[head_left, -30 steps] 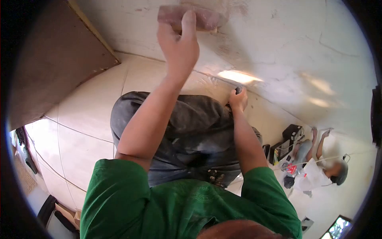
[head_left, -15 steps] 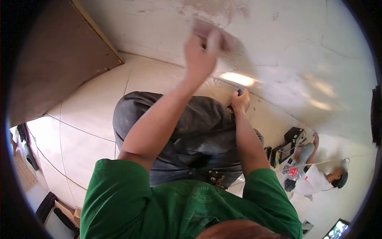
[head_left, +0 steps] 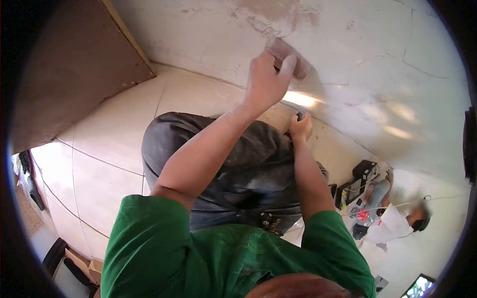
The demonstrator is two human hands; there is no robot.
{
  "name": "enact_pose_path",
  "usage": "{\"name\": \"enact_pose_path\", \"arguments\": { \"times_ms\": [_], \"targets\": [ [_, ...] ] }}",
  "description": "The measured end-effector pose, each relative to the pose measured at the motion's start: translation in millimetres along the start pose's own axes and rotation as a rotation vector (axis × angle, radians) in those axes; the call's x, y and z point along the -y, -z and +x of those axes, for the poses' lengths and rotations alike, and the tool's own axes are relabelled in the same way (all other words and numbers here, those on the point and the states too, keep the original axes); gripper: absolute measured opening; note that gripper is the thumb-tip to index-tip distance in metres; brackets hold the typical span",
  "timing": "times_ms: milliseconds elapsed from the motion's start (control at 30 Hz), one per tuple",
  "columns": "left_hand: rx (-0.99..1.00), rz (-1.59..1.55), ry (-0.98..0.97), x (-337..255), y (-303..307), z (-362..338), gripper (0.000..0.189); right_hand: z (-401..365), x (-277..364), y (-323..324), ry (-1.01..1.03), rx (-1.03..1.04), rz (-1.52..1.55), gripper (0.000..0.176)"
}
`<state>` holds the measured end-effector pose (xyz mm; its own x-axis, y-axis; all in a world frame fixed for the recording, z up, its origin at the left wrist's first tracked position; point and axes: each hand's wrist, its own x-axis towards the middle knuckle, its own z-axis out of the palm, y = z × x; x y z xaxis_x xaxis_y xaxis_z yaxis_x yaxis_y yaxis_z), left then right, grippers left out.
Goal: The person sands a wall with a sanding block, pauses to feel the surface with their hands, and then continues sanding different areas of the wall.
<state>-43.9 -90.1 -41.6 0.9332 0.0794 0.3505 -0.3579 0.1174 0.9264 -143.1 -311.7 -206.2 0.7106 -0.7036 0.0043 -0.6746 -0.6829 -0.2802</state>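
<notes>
The left hand (head_left: pixel 268 79), fingers gripping the block (head_left: pixel 282 48) against the wall (head_left: pixel 357 62), has shifted down and rightward, so the rough patch (head_left: pixel 293 11) shows more fully, while the right hand (head_left: pixel 301 130) (lower down) clasps something dark (head_left: pixel 300 115).

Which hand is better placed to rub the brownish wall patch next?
Likely the left hand: it holds the brown block at the wall, near that patch. The right hand is farther away.
</notes>
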Motion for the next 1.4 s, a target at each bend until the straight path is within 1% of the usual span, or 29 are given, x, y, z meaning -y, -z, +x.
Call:
{"name": "enact_pose_path", "arguments": {
  "times_ms": [100,200,300,400,500,533,633,667,700,733,767,867,967,1000,1100,1133,1233,1333,1400],
  "targets": [
    [-0.238,-0.265,-0.137,-8,15,24,0.014,2,-4,1,0.0,0.015,-0.006,0.043],
    [-0.259,-0.378,-0.128,-21,39,39,0.016,3,-6,-1,-0.016,0.023,-0.006,0.044],
    [-0.107,-0.17,-0.031,14,16,17,0.014,1,-4,-6,-0.003,-0.001,-0.027,0.044],
    [0.006,0.145,-0.027,17,-2,-2,0.015,4,-6,-5,0.007,-0.011,-0.036,0.045],
    [-0.213,-0.193,-0.14,-17,13,19,0.018,5,-9,-4,0.006,0.01,-0.047,0.045],
    [-0.152,-0.298,-0.072,-19,25,28,0.019,4,-8,-4,0.004,0.022,-0.047,0.045],
    [-0.158,-0.152,-0.071,-3,28,28,0.018,1,2,6,-0.021,0.069,0.007,0.045],
    [-0.146,-0.027,-0.083,-1,21,20,0.018,3,0,1,0.01,0.036,0.008,0.045],
    [-0.034,0.164,-0.106,4,18,16,0.018,2,-3,-4,0.037,0.0,0.005,0.045],
    [-0.027,0.199,-0.081,9,13,11,0.018,3,-7,-7,0.061,-0.038,0.0,0.045],
    [-0.017,0.234,-0.056,14,9,6,0.019,7,-11,-10,0.047,-0.029,-0.007,0.045],
    [-0.185,-0.157,-0.058,-4,16,22,0.021,5,-9,-5,0.014,-0.01,-0.011,0.046],
    [-0.207,-0.07,-0.101,-15,36,35,0.021,3,-7,-6,0.011,0.013,0.017,0.047],
    [-0.196,-0.164,-0.033,3,30,33,0.021,3,-2,-1,-0.002,0.035,0.01,0.048],
    [-0.097,0.197,-0.134,3,18,16,0.021,2,0,-1,0.003,0.041,-0.009,0.048],
    [-0.05,0.271,-0.092,0,18,14,0.021,2,-2,-2,0.008,0.032,-0.016,0.048],
    [-0.158,0.008,-0.055,-11,24,23,0.02,2,-6,-6,0.009,0.005,0.002,0.048],
    [-0.16,-0.073,-0.104,-28,37,35,0.023,2,-1,0,-0.009,0.051,0.012,0.049],
    [-0.014,0.212,-0.031,-2,27,23,0.026,3,-3,-3,0.001,0.026,0.006,0.048]
  ]
}}
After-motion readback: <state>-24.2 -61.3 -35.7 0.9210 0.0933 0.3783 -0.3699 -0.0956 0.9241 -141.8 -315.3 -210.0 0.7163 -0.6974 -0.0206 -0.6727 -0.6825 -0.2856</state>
